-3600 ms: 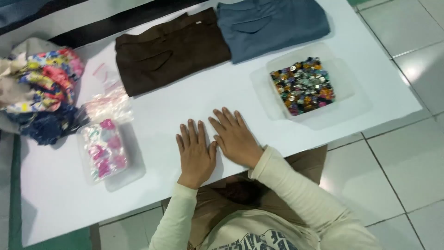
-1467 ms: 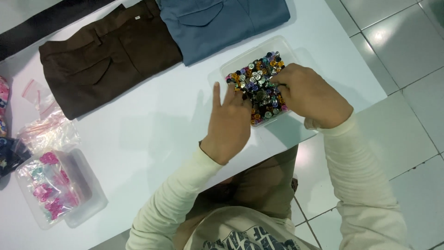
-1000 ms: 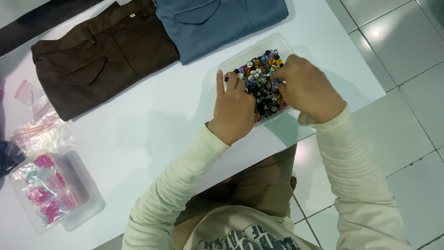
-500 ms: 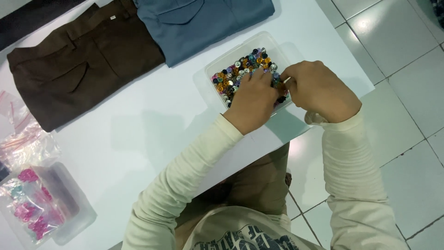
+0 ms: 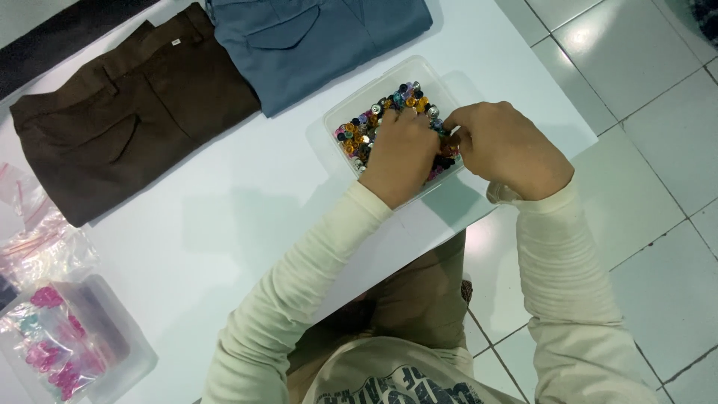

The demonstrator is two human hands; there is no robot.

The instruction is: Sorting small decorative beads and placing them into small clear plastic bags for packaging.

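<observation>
White table [image 5: 224, 224], brown trousers [image 5: 127, 112] folded at ten o'clock, blue trousers [image 5: 314, 37] at twelve, small white label [image 5: 176, 43] on brown waistband, clear box of pink bits [image 5: 67, 344] at eight, cut off, clear tub [image 5: 351, 108] of shiny buttons [image 5: 374, 120] at one, half hidden by both hands, left hand [image 5: 400, 157] laid curled on buttons, right hand [image 5: 505, 150] bunched beside it, pinched thing too small to be seen.

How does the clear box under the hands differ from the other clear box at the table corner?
The button box holds small buttons of many colours, and both hands, left hand and right hand, reach into it. The corner box holds mostly pink pieces in bags, untouched. Both are clear plastic, lidless, on the white table.
</observation>
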